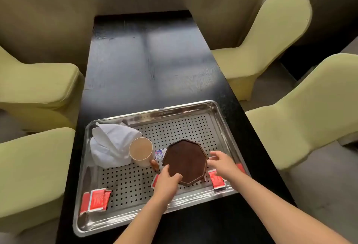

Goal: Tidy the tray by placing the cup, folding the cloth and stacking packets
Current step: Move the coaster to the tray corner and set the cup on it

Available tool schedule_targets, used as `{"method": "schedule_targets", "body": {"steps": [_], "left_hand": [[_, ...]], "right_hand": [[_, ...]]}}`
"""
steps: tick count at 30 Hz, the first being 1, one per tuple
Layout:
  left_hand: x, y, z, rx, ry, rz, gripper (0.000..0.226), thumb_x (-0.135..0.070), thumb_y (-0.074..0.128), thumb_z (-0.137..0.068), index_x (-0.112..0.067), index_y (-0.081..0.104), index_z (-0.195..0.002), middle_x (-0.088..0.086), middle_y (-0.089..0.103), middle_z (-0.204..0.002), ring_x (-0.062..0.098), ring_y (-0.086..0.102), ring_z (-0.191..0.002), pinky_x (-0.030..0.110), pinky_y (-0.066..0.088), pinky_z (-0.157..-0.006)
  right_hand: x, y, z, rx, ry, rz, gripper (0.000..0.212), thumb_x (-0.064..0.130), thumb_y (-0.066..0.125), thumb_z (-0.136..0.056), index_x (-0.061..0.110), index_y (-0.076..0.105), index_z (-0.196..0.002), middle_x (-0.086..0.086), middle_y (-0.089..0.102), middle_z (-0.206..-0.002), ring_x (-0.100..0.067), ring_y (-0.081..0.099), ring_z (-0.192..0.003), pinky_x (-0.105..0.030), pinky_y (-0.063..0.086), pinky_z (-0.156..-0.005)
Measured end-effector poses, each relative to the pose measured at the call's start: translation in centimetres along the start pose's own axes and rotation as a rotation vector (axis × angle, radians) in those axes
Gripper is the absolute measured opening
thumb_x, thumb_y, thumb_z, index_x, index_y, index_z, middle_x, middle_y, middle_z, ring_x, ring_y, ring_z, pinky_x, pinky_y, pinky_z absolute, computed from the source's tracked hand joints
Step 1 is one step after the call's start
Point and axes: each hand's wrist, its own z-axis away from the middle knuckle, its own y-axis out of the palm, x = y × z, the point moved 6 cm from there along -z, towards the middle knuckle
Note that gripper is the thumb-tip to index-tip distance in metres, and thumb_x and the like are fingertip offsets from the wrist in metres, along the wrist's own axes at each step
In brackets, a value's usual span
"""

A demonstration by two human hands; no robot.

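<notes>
A perforated steel tray (193, 123) lies on the dark table. On it a brown octagonal saucer (186, 160) sits right of centre. My left hand (166, 180) pinches the saucer's near-left edge between thumb and forefinger. My right hand (222, 164) is at its right edge, fingers loosely bent with the tips against the rim. A tan cup (140, 151) with a brown handle stands just left of the saucer. Behind the cup is a crumpled white cloth (110, 146). Red packets lie in the tray's near-left corner (96, 202) and by my right wrist (218, 180).
Another red packet (155, 180) peeks out under my left hand, and a blue-printed packet (159, 153) lies between cup and saucer. Pale green covered chairs (271, 40) stand on both sides of the table (151, 59). A wall with a window sill is beyond the far end.
</notes>
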Motion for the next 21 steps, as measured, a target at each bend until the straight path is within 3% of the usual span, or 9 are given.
{"method": "schedule_targets", "body": {"steps": [2, 5, 9, 14, 17, 21], "left_hand": [[0.4, -0.1, -1.2, -0.026, -0.069, 0.116, 0.052, -0.015, 0.055, -0.091, -0.019, 0.045, -0.142, 0.0, 0.061, -0.123, 0.017, 0.06, -0.094, 0.033, 0.047, -0.073], [0.8, -0.3, -2.1, -0.073, -0.123, 0.205, 0.029, -0.006, 0.05, -0.09, -0.022, 0.06, -0.113, 0.0, 0.064, -0.089, 0.017, 0.055, -0.064, 0.031, 0.045, -0.057], [0.1, 0.1, -1.8, -0.153, -0.143, 0.227, 0.036, -0.004, 0.05, -0.091, -0.038, 0.047, -0.082, -0.005, 0.061, -0.093, 0.017, 0.059, -0.076, 0.033, 0.05, -0.065], [-0.9, 1.4, -2.3, -0.174, -0.073, 0.188, 0.03, -0.002, 0.052, -0.086, -0.025, 0.062, -0.103, -0.003, 0.066, -0.089, 0.014, 0.062, -0.081, 0.03, 0.045, -0.066], [-2.0, 2.7, -2.9, -0.158, -0.051, 0.202, 0.036, -0.001, 0.053, -0.085, -0.03, 0.06, -0.105, -0.005, 0.071, -0.096, 0.013, 0.065, -0.087, 0.03, 0.047, -0.067], [-3.5, 4.0, -4.0, -0.143, -0.058, 0.237, 0.034, 0.001, 0.054, -0.083, -0.029, 0.062, -0.098, -0.005, 0.071, -0.088, 0.015, 0.065, -0.079, 0.032, 0.051, -0.07]], "right_hand": [[-0.3, 0.1, -1.3, -0.007, 0.05, -0.041, 0.052, 0.012, 0.057, -0.098, 0.015, 0.043, -0.148, -0.005, 0.055, -0.137, -0.019, 0.057, -0.113, -0.04, 0.053, -0.097], [-0.9, 0.6, -3.1, 0.012, 0.109, -0.115, 0.055, 0.004, 0.055, -0.097, 0.012, 0.04, -0.15, -0.008, 0.052, -0.141, -0.021, 0.06, -0.107, -0.046, 0.055, -0.098], [-1.0, 1.1, -4.6, 0.024, 0.105, -0.117, 0.05, 0.004, 0.054, -0.098, 0.012, 0.045, -0.146, -0.006, 0.053, -0.142, -0.022, 0.056, -0.119, -0.044, 0.053, -0.1], [-1.3, 0.4, -6.0, -0.003, 0.099, -0.135, 0.047, 0.003, 0.055, -0.095, 0.012, 0.051, -0.141, -0.002, 0.057, -0.129, -0.018, 0.058, -0.109, -0.036, 0.055, -0.086], [-1.0, -1.0, -6.9, -0.038, 0.081, -0.12, 0.047, 0.004, 0.056, -0.094, 0.014, 0.051, -0.14, 0.002, 0.058, -0.121, -0.017, 0.058, -0.108, -0.038, 0.052, -0.091], [-0.4, -2.9, -8.1, -0.075, 0.07, -0.071, 0.047, 0.009, 0.057, -0.095, 0.018, 0.051, -0.14, 0.0, 0.058, -0.134, -0.019, 0.057, -0.116, -0.045, 0.052, -0.1]]}}
